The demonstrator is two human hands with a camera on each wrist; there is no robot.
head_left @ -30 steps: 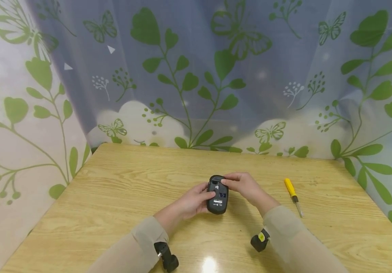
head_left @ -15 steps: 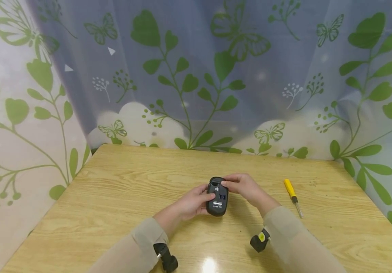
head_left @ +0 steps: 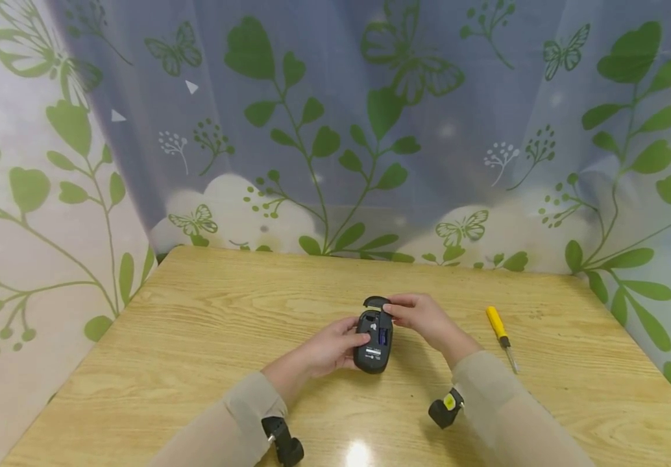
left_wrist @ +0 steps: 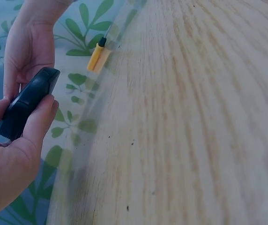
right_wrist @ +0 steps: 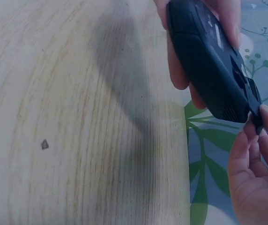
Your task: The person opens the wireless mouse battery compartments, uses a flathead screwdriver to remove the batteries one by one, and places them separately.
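Observation:
My left hand (head_left: 331, 347) holds a black computer mouse (head_left: 372, 360) with its underside turned up, thumb across the underside and fingers behind. My right hand (head_left: 426, 323) pinches the mouse's black battery cover (head_left: 376, 302) at the far end, fingertips on its right edge. The cover is partly off the body, with a gap between its wide end and the mouse. A dark blue battery (head_left: 383, 336) shows in the opened slot. In the right wrist view, the thin cover (right_wrist: 254, 101) sticks out past the mouse's end, between thumb and fingers.
A screwdriver (head_left: 496, 322) with a yellow handle lies on the wooden table (head_left: 213, 311), right of the right hand. Behind the table hangs a curtain (head_left: 335, 162) printed with leaves and butterflies. Each wrist wears a small black camera.
The right hand has slid the battery cover away from the mouse body, toward the far side. The slot with the blue battery is now exposed. The left hand holds the mouse almost still.

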